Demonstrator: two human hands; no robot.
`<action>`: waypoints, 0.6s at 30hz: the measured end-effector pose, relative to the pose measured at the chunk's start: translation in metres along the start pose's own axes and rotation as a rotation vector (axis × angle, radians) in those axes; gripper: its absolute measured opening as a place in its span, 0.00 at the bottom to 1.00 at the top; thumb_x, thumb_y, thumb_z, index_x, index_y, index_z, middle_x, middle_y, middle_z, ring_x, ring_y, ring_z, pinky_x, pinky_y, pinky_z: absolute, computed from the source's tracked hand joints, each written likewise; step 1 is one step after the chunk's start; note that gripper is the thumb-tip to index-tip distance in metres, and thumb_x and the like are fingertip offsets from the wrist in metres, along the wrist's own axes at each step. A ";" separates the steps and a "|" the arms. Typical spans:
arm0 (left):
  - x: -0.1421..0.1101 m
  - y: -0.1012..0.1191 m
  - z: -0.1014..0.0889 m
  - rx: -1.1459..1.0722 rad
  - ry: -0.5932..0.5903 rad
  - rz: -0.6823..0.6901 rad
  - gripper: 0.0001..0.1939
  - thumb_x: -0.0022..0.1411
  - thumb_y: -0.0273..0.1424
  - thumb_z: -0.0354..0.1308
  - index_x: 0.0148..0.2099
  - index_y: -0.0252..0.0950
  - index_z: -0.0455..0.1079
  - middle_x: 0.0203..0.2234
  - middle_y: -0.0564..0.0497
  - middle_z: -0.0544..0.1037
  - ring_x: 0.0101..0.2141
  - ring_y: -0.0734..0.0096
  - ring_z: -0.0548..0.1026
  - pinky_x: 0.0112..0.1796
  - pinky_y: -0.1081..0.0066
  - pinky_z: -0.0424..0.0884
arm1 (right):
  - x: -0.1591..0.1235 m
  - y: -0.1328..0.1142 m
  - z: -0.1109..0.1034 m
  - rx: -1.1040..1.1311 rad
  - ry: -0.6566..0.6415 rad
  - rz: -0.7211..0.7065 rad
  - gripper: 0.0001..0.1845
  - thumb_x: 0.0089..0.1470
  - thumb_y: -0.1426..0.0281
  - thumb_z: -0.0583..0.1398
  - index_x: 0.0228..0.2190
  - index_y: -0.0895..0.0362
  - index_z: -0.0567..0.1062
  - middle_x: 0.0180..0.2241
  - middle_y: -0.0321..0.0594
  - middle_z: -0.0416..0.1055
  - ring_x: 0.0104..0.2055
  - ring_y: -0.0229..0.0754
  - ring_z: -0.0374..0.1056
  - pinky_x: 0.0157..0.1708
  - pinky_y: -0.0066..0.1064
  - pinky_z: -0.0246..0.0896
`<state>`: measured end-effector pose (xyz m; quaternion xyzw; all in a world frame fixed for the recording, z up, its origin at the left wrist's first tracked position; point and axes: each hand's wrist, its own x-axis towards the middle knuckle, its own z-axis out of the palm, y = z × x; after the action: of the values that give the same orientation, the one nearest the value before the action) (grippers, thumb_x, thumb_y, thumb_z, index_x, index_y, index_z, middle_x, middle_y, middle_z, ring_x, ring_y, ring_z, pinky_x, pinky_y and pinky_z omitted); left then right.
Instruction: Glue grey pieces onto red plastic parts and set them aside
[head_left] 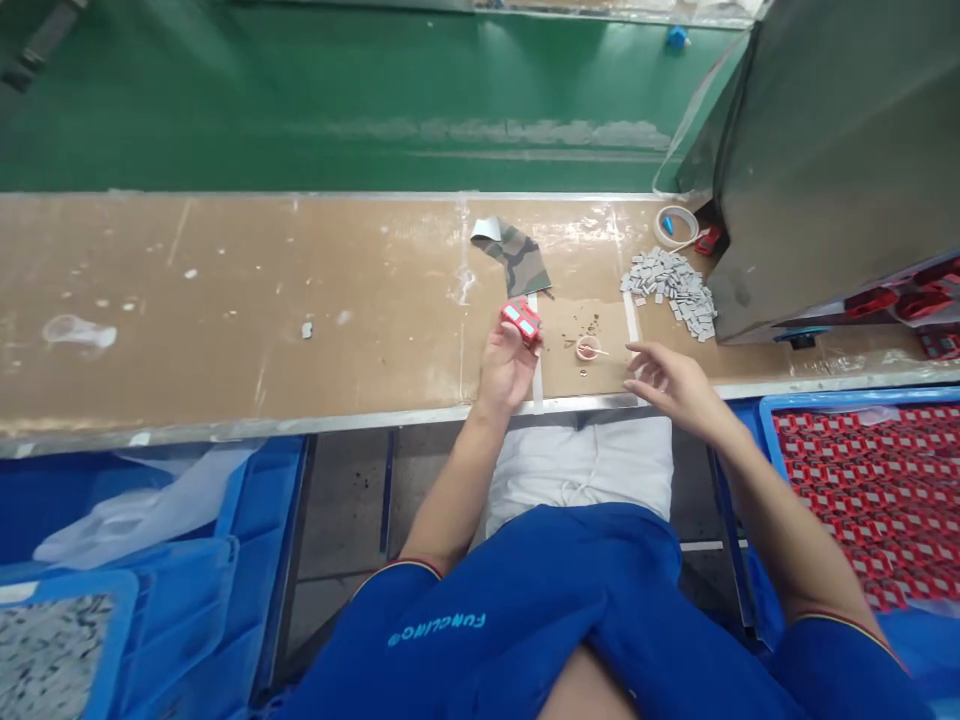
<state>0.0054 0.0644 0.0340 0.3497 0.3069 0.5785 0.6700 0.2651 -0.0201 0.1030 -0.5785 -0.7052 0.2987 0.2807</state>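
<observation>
Blue sleeves (517,610) run out over a white cushion (577,470) (or folded cloth, hard to say) to two hands held apart; the left hand (508,365) grips a small red plastic part (521,320) with pale blue windows; the right hand (675,385) hangs open, fingers spread, touching nothing, near a small pink cup (588,348) with a thin stick in it; the cup stands on a cardboard sheet (577,325) on the tan workbench (225,310); a blue tray (772,420) packed with red parts sits low at right; beyond lie a heap of grey pads (667,290), a camouflage-patterned cloth (514,255) and a tape roll (675,226); green floor (300,110) lies furthest.
</observation>
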 end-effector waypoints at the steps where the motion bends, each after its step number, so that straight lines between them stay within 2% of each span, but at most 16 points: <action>1: -0.011 -0.002 -0.002 -0.027 0.001 -0.023 0.33 0.51 0.60 0.72 0.52 0.48 0.75 0.39 0.52 0.83 0.32 0.75 0.79 0.30 0.75 0.72 | 0.008 0.001 0.016 0.034 0.043 -0.007 0.26 0.58 0.59 0.67 0.54 0.58 0.77 0.39 0.44 0.81 0.31 0.41 0.74 0.33 0.35 0.72; 3: -0.026 -0.004 -0.005 -0.052 -0.009 -0.062 0.35 0.49 0.59 0.74 0.53 0.47 0.74 0.40 0.51 0.84 0.33 0.73 0.81 0.30 0.74 0.74 | 0.019 0.003 0.041 0.081 0.155 -0.010 0.22 0.59 0.60 0.67 0.51 0.58 0.79 0.37 0.43 0.81 0.32 0.41 0.73 0.34 0.35 0.72; 6: -0.037 -0.007 -0.007 -0.057 -0.061 -0.116 0.38 0.46 0.55 0.78 0.54 0.45 0.74 0.40 0.49 0.84 0.32 0.69 0.84 0.30 0.73 0.77 | 0.026 0.003 0.060 0.085 0.270 -0.023 0.11 0.63 0.63 0.63 0.41 0.55 0.82 0.34 0.41 0.80 0.32 0.40 0.72 0.35 0.34 0.71; 8: -0.041 -0.010 -0.008 -0.052 -0.101 -0.134 0.35 0.47 0.52 0.79 0.53 0.43 0.76 0.39 0.48 0.85 0.32 0.67 0.85 0.30 0.72 0.79 | 0.028 0.001 0.065 0.076 0.291 -0.045 0.10 0.64 0.64 0.62 0.37 0.54 0.83 0.34 0.42 0.80 0.31 0.40 0.71 0.34 0.34 0.70; 12: -0.048 -0.017 -0.012 0.002 -0.153 -0.144 0.24 0.52 0.41 0.79 0.49 0.42 0.80 0.43 0.47 0.86 0.32 0.69 0.85 0.34 0.71 0.81 | 0.037 0.002 0.067 0.062 0.376 -0.097 0.09 0.65 0.65 0.62 0.37 0.53 0.83 0.35 0.41 0.80 0.34 0.41 0.74 0.36 0.35 0.72; 15: -0.051 -0.020 -0.014 0.107 -0.152 -0.122 0.22 0.54 0.37 0.79 0.50 0.42 0.81 0.46 0.46 0.87 0.33 0.70 0.85 0.37 0.69 0.82 | 0.045 0.007 0.068 0.048 0.485 -0.145 0.09 0.65 0.63 0.63 0.35 0.53 0.81 0.34 0.41 0.80 0.36 0.42 0.75 0.36 0.36 0.73; 18: -0.052 -0.019 -0.014 0.222 -0.116 -0.024 0.22 0.52 0.37 0.80 0.49 0.42 0.83 0.45 0.45 0.87 0.37 0.67 0.84 0.40 0.68 0.81 | 0.046 0.014 0.072 0.095 0.566 -0.174 0.09 0.64 0.62 0.64 0.34 0.53 0.81 0.36 0.41 0.81 0.39 0.43 0.78 0.39 0.38 0.75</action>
<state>-0.0025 0.0131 0.0109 0.4508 0.3339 0.5118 0.6506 0.2126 0.0203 0.0471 -0.5625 -0.6309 0.1333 0.5174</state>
